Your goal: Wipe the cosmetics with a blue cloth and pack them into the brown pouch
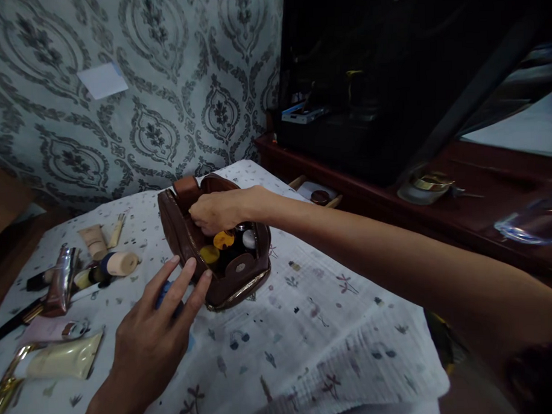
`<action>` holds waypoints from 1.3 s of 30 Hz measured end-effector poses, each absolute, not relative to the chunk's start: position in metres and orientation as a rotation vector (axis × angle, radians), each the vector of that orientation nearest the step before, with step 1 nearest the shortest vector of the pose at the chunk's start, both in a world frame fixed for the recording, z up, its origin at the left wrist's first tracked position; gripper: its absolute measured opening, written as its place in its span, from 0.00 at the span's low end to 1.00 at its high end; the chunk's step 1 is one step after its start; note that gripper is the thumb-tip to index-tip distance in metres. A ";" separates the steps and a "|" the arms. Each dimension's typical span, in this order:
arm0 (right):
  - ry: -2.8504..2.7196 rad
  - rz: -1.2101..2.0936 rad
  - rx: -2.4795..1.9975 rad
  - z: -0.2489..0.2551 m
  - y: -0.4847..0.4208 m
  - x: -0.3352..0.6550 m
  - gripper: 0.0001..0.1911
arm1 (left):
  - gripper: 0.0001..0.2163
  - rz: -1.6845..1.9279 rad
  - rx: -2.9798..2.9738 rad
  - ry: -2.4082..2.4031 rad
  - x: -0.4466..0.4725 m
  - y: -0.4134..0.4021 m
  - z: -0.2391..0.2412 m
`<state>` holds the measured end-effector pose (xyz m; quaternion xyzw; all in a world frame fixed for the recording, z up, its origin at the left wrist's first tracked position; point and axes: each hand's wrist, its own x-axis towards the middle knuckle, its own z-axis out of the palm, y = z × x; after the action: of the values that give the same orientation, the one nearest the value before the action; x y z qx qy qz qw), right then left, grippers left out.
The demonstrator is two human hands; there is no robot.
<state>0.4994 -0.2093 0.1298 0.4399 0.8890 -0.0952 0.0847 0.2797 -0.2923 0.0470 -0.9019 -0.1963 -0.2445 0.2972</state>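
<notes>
Brown bag (215,287) gapes on patterned cloth (316,332). Right hand (219,212) inside bag, fingers curled; can't tell if clamped on anything. Left hand (156,329) at bag's near-left edge, fingers spread. Snagged right wrist could tip bag, spilling yellow-topped containers (223,239) inside.

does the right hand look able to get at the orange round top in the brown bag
Likely yes: the brown bag is open, the right hand is in its mouth, and the orange round top faces up close by, uncovered. I can't tell whether that hand holds something.
</notes>
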 end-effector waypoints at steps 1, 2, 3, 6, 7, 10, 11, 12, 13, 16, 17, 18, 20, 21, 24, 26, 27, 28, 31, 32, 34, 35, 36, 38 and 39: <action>2.667 -0.226 1.351 0.134 -0.214 0.502 0.12 | 0.25 -0.651 -2.403 -0.521 0.280 -0.292 0.047; 2.697 -0.164 1.389 0.136 -0.220 0.504 0.11 | 0.25 -0.656 -2.406 -0.520 0.280 -0.292 0.047; 2.732 -0.116 1.428 0.137 -0.225 0.505 0.10 | 0.26 -0.660 -2.409 -0.517 0.281 -0.291 0.047; 2.826 -0.072 1.560 0.133 -0.239 0.506 0.10 | 0.27 -0.673 -2.412 -0.515 0.280 -0.289 0.044; 2.859 -0.057 1.601 0.131 -0.243 0.505 0.10 | 0.27 -0.688 -2.412 -0.524 0.279 -0.289 0.042; 2.969 -0.004 1.743 0.122 -0.254 0.499 0.12 | 0.28 -0.806 -2.410 -0.578 0.272 -0.288 0.031; 3.004 0.019 1.798 0.120 -0.259 0.497 0.13 | 0.28 -0.850 -2.409 -0.610 0.268 -0.289 0.026; 3.040 0.049 1.856 0.117 -0.263 0.495 0.14 | 0.27 -0.872 -2.410 -0.652 0.262 -0.289 0.021; 3.090 0.090 1.900 0.115 -0.268 0.493 0.14 | 0.26 -0.869 -2.416 -0.705 0.256 -0.290 0.015; 3.429 0.320 1.884 0.107 -0.285 0.485 0.13 | 0.17 -0.705 -2.507 -0.870 0.232 -0.293 -0.001; 3.580 0.415 1.822 0.103 -0.291 0.481 0.13 | 0.14 -0.612 -2.564 -0.912 0.224 -0.295 -0.006; 3.722 0.482 1.694 0.100 -0.298 0.476 0.12 | 0.11 -0.524 -2.621 -0.946 0.215 -0.296 -0.010; 3.899 0.476 1.398 0.090 -0.309 0.462 0.13 | 0.10 -0.399 -2.712 -1.000 0.201 -0.301 -0.016; 3.946 0.432 1.259 0.084 -0.314 0.454 0.14 | 0.10 -0.374 -2.737 -1.028 0.195 -0.303 -0.018; 3.933 0.261 1.081 0.060 -0.320 0.427 0.13 | 0.06 -0.394 -2.716 -1.106 0.181 -0.307 -0.020; 3.878 0.012 1.098 0.041 -0.317 0.408 0.13 | 0.06 -0.461 -2.631 -1.142 0.171 -0.308 -0.018; 3.836 -0.150 1.155 0.031 -0.315 0.400 0.13 | 0.07 -0.508 -2.581 -1.174 0.165 -0.307 -0.016; 3.779 -0.333 1.222 0.021 -0.312 0.393 0.14 | 0.09 -0.566 -2.527 -1.225 0.157 -0.306 -0.013; 3.591 -0.761 1.362 -0.004 -0.305 0.374 0.12 | 0.11 -0.739 -2.332 -1.521 0.121 -0.297 -0.005; 3.538 -0.858 1.393 -0.010 -0.304 0.369 0.12 | 0.11 -0.787 -2.239 -1.640 0.106 -0.293 -0.003; 3.459 -0.992 1.425 -0.018 -0.302 0.361 0.12 | 0.10 -0.814 -2.085 -1.803 0.078 -0.285 -0.005; 3.433 -1.036 1.431 -0.020 -0.301 0.357 0.12 | 0.10 -0.798 -2.058 -1.859 0.066 -0.282 -0.008; 3.412 -1.069 1.431 -0.021 -0.300 0.353 0.12 | 0.11 -0.785 -2.071 -1.908 0.057 -0.279 -0.012; 3.380 -1.118 1.427 -0.022 -0.297 0.345 0.12 | 0.11 -0.816 -2.118 -1.981 0.046 -0.275 -0.022; 3.366 -1.144 1.423 -0.023 -0.295 0.341 0.12 | 0.11 -0.851 -2.143 -1.995 0.045 -0.275 -0.027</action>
<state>0.3411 -0.2955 -0.0225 0.3498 0.8276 -0.2813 -0.3369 0.0446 -0.2752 -0.0268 -0.7022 -0.6535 -0.2788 0.0462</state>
